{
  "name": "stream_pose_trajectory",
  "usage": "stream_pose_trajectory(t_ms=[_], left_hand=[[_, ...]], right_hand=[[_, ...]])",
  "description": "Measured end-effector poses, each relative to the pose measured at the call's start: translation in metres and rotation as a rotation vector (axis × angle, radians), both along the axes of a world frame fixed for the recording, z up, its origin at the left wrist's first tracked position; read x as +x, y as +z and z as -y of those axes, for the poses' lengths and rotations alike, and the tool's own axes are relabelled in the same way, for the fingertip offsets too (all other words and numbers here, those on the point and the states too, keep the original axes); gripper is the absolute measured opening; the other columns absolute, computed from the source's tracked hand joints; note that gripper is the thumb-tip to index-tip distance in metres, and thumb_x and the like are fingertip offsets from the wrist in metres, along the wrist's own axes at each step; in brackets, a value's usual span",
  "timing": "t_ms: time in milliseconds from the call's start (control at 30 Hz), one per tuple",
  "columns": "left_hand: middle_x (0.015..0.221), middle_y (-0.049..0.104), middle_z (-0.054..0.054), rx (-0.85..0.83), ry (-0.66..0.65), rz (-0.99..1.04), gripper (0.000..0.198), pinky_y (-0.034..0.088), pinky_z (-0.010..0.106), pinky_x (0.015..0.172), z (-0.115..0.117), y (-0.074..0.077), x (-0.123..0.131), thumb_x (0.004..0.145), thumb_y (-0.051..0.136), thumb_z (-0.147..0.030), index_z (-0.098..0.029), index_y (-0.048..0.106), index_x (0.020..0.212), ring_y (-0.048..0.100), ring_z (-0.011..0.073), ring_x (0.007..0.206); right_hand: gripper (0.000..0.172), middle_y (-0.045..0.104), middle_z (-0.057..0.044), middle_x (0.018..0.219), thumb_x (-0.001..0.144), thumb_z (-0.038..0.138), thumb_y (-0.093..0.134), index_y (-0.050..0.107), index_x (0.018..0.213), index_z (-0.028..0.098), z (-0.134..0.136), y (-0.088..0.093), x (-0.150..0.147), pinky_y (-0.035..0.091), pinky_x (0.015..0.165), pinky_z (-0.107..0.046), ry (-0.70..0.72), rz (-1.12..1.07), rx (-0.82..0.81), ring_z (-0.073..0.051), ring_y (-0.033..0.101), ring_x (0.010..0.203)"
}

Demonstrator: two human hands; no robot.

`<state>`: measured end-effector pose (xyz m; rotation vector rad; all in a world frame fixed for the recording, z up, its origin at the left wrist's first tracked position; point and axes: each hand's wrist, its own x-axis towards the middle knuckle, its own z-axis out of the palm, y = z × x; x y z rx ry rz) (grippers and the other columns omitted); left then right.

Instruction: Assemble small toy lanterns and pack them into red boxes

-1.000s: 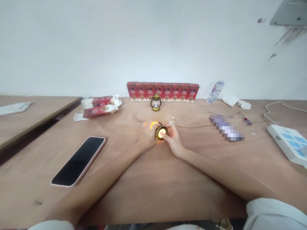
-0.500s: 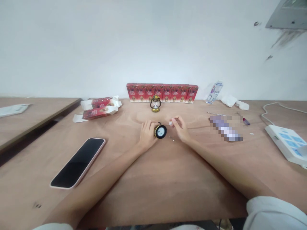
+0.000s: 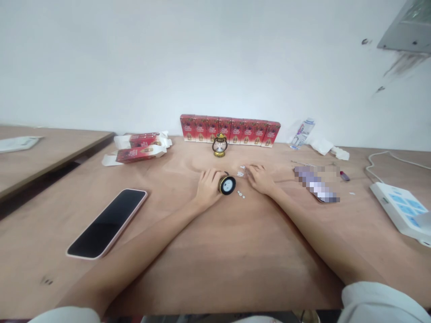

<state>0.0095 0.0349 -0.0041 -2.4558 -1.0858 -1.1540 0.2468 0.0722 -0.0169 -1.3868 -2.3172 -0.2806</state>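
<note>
My left hand (image 3: 208, 189) is wrapped round a small black and gold lantern (image 3: 227, 185). The lantern is tipped over, so its round base with a pale disc faces me. My right hand (image 3: 260, 179) rests low over the tabletop with its fingers loosely apart and nothing visibly gripped. Just left of its fingertips lie small white pieces (image 3: 240, 174). Several tiny silvery round pieces (image 3: 241, 194), like button cells, lie between the two hands. A second lantern (image 3: 219, 145), gold and black with a clear body, stands upright farther back.
A row of red boxes (image 3: 230, 130) stands near the wall. Opened red boxes (image 3: 141, 154) lie at left, above a phone (image 3: 107, 223). At right are a clear bottle (image 3: 302, 133), crumpled white tissue (image 3: 321, 146), a blurred purple item (image 3: 316, 185) and a white power strip (image 3: 400, 208).
My right hand has lowered to the table and its raised pinch has loosened; a white piece it held now lies by its fingertips. My left hand keeps the lantern in place.
</note>
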Motion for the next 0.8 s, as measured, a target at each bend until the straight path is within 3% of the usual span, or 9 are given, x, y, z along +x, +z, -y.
stream_pose_trajectory(t_ms=[133,367,567,800], left_hand=[[0.099,0.062,0.009,-0.026,0.007,-0.007,0.022,0.036,0.035,0.075,-0.0003,-0.0002,0.0000,0.080,0.055,-0.027,-0.017,0.053,0.100,0.054,0.0237,0.090],[0.098,0.062,0.009,-0.045,0.006,0.001,0.023,0.036,0.035,0.076,-0.0002,0.0004,0.0000,0.080,0.055,-0.028,-0.018,0.053,0.101,0.055,0.0237,0.091],[0.099,0.063,0.009,-0.042,0.011,0.022,0.022,0.036,0.035,0.075,0.0000,0.0004,0.0003,0.080,0.056,-0.027,-0.018,0.053,0.100,0.055,0.0233,0.090],[0.099,0.063,0.009,-0.024,0.005,0.017,0.024,0.036,0.035,0.075,-0.0003,0.0003,-0.0005,0.079,0.057,-0.026,-0.017,0.053,0.100,0.056,0.0236,0.091]], right_hand=[[0.030,0.068,-0.013,0.104,0.087,0.019,0.042,0.062,0.108,0.014,-0.0004,-0.0024,0.0020,0.036,0.090,-0.040,-0.097,-0.026,-0.006,-0.028,0.054,0.103],[0.029,0.067,-0.012,0.096,0.089,0.019,0.038,0.061,0.105,0.015,0.0002,-0.0037,0.0020,0.039,0.085,-0.038,-0.048,-0.108,0.053,-0.027,0.054,0.095],[0.027,0.064,-0.012,0.092,0.090,0.022,0.036,0.059,0.101,0.014,0.0012,-0.0027,0.0011,0.040,0.083,-0.035,-0.018,-0.167,0.094,-0.025,0.054,0.093],[0.027,0.059,-0.015,0.100,0.085,0.015,0.036,0.058,0.101,0.012,0.0019,-0.0041,0.0014,0.039,0.083,-0.036,-0.146,-0.141,0.080,-0.026,0.054,0.093]])
